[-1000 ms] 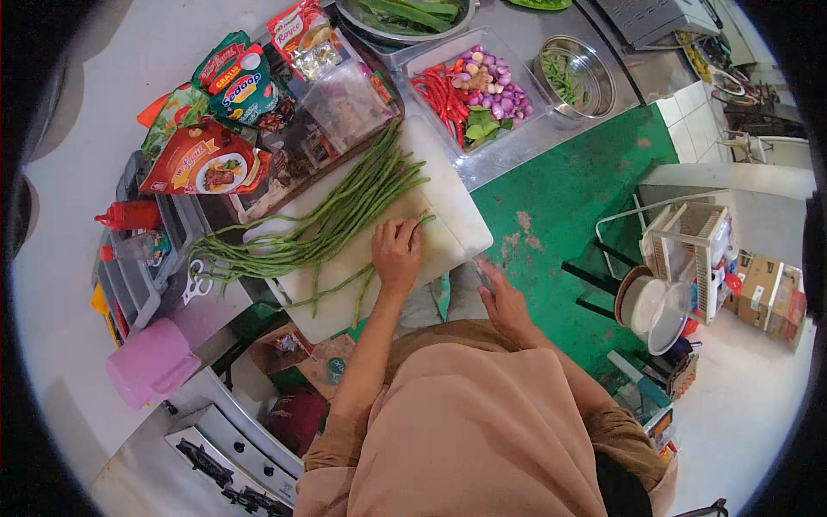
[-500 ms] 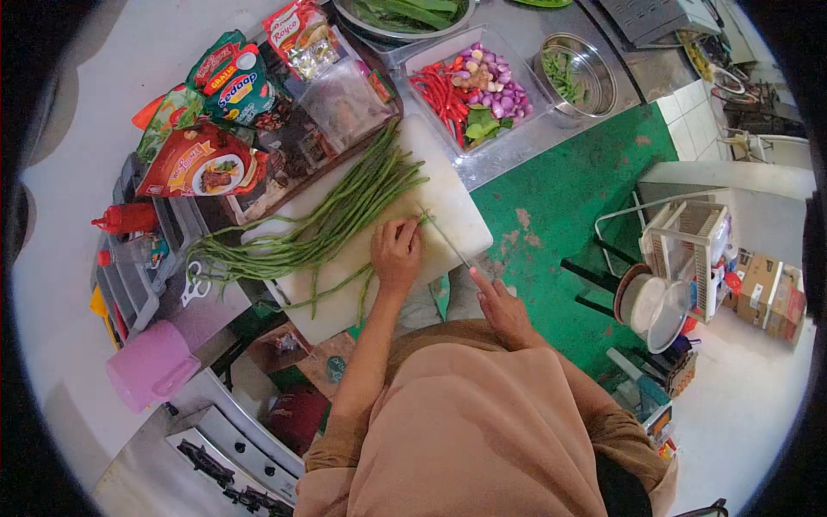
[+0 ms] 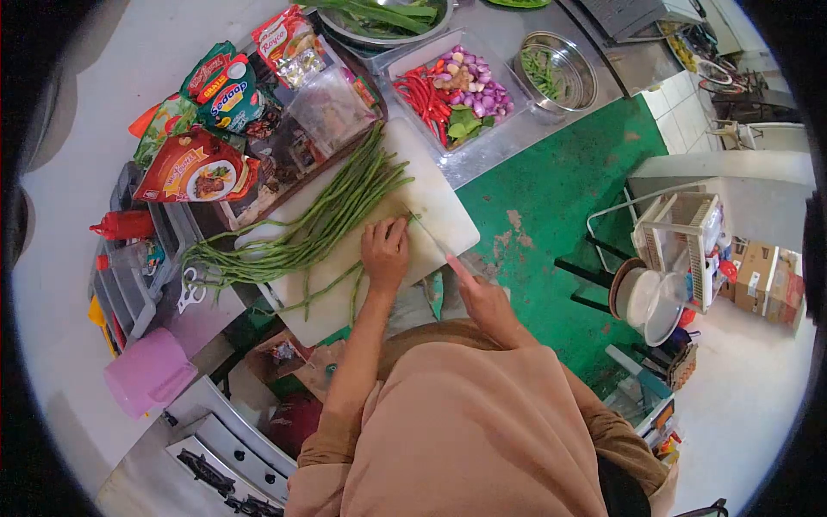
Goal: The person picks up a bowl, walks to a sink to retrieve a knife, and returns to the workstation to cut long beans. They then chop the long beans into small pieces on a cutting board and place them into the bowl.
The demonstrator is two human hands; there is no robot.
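A white cutting board carries a bunch of long green beans that trails off its left side. My left hand presses closed fingers on some bean ends near the middle of the board. A knife is in my right hand, fingers wrapped round its pinkish handle at the board's right edge. The blade points up and left, its tip just right of my left fingertips, beside a small green piece of bean.
Behind the board stand a tray of chillies and shallots, a steel bowl with cut beans and a bowl of leaves. Seasoning packets, white scissors and a pink jug are on the left. A stove sits lower left.
The knife has come onto the board and its blade now lies beside my left fingertips. My right hand has moved slightly left and up. The whole view has shifted a little.
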